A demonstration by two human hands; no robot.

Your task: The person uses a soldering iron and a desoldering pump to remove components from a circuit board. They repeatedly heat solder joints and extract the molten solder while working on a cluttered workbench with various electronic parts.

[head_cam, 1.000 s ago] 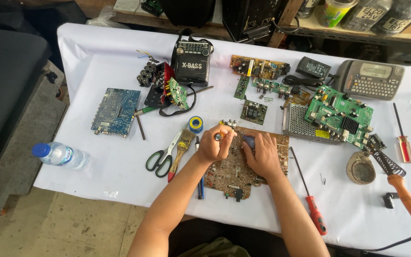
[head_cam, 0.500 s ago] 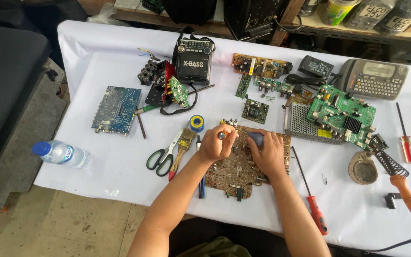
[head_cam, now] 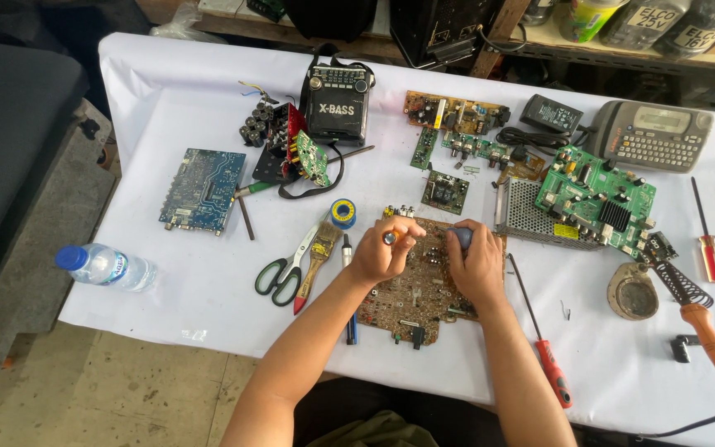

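A small metal part is pinched in the left hand point(head_cam: 384, 248); a dark tool handle is gripped by the right hand point(head_cam: 475, 263), over the brown circuit board point(head_cam: 411, 302) near the table point(head_cam: 200, 310) front edge.

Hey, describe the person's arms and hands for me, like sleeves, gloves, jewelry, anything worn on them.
Both forearms are bare from the bottom edge of the picture up to the hands: no sleeves show. The left hand and right hand wear no gloves. No watch, bracelet or ring can be made out on either, though the fingers are too small to rule out a thin ring.
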